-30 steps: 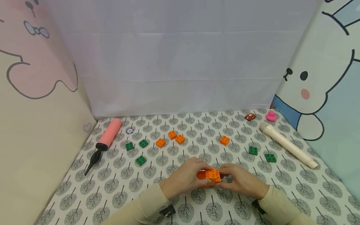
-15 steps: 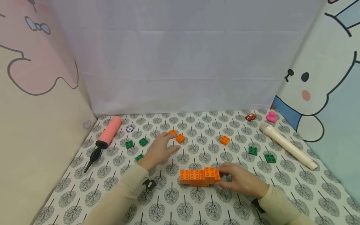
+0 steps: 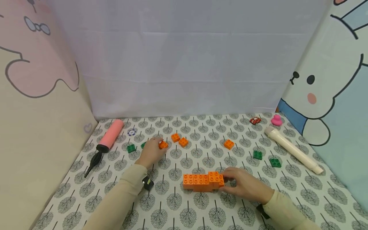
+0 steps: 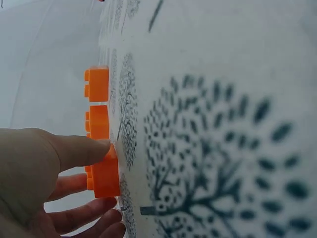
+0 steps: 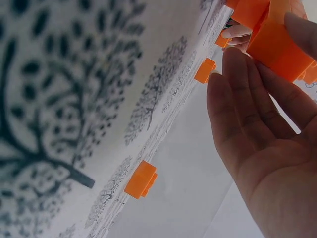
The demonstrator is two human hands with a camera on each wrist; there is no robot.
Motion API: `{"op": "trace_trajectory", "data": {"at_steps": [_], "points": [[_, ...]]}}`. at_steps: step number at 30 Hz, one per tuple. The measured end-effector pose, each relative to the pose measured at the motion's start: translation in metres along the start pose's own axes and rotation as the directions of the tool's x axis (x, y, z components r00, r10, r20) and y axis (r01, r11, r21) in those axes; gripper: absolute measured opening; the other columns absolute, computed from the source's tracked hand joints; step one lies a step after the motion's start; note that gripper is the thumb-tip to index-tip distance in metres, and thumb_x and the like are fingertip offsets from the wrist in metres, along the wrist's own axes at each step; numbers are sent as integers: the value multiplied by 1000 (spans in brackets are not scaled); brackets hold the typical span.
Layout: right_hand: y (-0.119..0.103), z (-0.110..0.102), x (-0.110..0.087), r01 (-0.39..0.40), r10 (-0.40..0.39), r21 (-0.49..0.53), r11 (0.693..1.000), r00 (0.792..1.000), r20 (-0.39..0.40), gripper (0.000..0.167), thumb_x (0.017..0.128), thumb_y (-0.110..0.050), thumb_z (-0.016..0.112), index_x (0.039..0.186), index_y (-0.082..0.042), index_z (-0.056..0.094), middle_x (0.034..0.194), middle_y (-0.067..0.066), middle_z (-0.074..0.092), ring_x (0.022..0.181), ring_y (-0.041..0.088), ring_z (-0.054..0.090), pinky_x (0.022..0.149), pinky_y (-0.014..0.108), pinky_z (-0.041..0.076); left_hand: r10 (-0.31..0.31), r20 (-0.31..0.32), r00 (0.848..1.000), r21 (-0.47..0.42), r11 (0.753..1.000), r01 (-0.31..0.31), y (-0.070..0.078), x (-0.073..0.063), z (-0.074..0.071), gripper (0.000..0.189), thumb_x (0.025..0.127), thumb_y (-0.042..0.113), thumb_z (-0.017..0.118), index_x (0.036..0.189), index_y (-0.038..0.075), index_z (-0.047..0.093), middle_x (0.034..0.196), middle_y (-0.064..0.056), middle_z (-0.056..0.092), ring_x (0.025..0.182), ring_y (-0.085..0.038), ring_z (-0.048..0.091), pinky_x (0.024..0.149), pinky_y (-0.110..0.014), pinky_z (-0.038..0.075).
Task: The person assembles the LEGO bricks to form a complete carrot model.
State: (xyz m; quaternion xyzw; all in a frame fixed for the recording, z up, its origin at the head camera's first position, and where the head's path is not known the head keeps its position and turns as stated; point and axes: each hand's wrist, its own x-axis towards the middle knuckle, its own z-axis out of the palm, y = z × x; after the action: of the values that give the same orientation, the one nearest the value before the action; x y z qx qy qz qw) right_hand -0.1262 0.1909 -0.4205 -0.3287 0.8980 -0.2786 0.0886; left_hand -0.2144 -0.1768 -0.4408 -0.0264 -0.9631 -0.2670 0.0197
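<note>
The brick (image 3: 163, 145) I pinch and my joined bricks (image 3: 198, 183) are solid orange. Dark grey trees (image 3: 188, 217) pattern the white cloth (image 3: 179, 223); near its far right corner the duck (image 3: 276, 120) is pink.

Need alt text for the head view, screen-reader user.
A person's left hand grips a small orange studded plastic brick; the right hand holds the right end of a joined row of orange studded bricks. Loose green studded bricks and other loose orange bricks lie beyond the row on a white cloth printed with gray trees.
</note>
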Motion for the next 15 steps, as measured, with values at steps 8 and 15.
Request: {"op": "trace_trajectory", "data": {"at_steps": [8, 15], "points": [[1, 1, 0, -16, 16, 10, 1000, 1000, 4, 40, 87, -53, 70, 120, -30, 69, 109, -21, 64, 100, 1, 60, 93, 37, 53, 49, 13, 999, -77, 996, -48, 0, -5, -1, 51, 91, 24, 72, 137, 5, 58, 131, -14, 61, 107, -27, 60, 94, -45, 52], [1, -1, 0, 18, -18, 25, 1000, 1000, 9, 37, 89, -48, 71, 119, -26, 69, 105, -20, 63, 94, 4, 61, 87, 34, 55, 177, 4, 984, -229, 958, -171, 24, -33, -3, 45, 89, 22, 75, 131, 9, 63, 127, -5, 65, 116, -23, 60, 101, -43, 49]]}}
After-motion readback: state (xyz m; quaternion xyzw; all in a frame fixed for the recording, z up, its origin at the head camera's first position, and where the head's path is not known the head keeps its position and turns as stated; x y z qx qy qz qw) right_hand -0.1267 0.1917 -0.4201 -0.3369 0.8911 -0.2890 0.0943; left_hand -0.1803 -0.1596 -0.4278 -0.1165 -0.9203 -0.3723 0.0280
